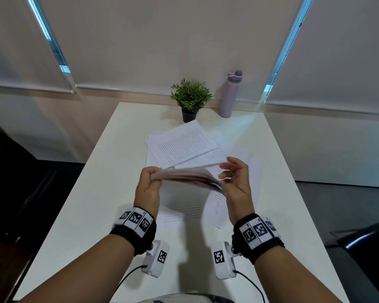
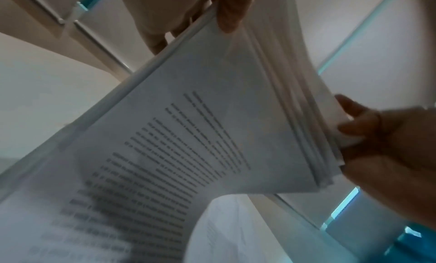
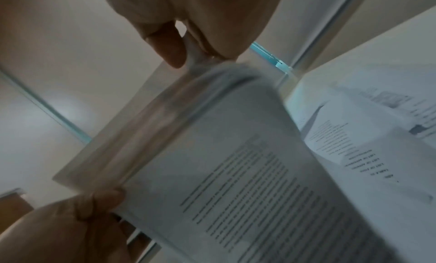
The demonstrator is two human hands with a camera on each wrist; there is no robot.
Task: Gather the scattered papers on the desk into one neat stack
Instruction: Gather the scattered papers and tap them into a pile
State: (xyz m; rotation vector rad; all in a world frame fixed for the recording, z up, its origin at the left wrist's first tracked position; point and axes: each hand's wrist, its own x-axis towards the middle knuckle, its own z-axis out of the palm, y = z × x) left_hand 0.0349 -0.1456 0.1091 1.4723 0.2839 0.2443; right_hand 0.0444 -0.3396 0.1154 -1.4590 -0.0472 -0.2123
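White printed sheets form a bundle (image 1: 185,177) lifted off the desk (image 1: 79,193), the left hand (image 1: 148,184) pinching one short edge and the right hand (image 1: 233,178) gripping the opposite one. Between the grips the light, limp paper sags and fans, likely to slip; loose papers (image 1: 182,143) lie just beyond, so squaring needs edge holds.
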